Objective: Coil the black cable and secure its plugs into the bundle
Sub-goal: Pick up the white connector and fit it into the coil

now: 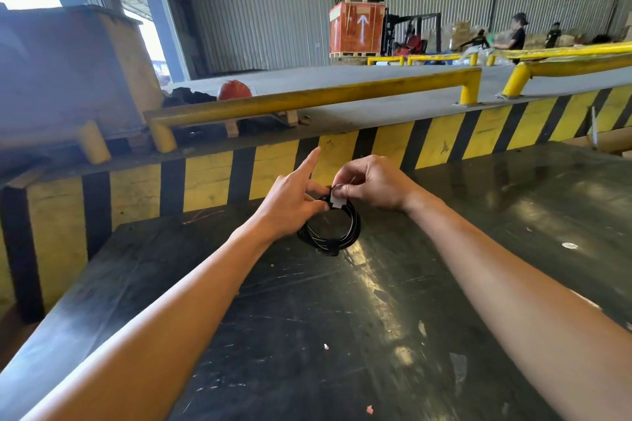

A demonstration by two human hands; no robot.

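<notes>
Pinching white plug (335, 202) atop glossy round black cable (330, 229) coil: right hand (372, 184); left hand (294, 202) steadies, forefinger extended.

Dark scuffed worktable (376, 318); yellow-and-black striped barrier (441, 143); yellow guard rail (307, 97); orange crate with white arrows (355, 29) on forklift (410, 34); orange hard hat (235, 89).

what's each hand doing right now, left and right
Left hand: index finger out, thumb and other fingers pinching the coiled black cable.
Right hand: closed, pinching the white tab on the coil.
</notes>
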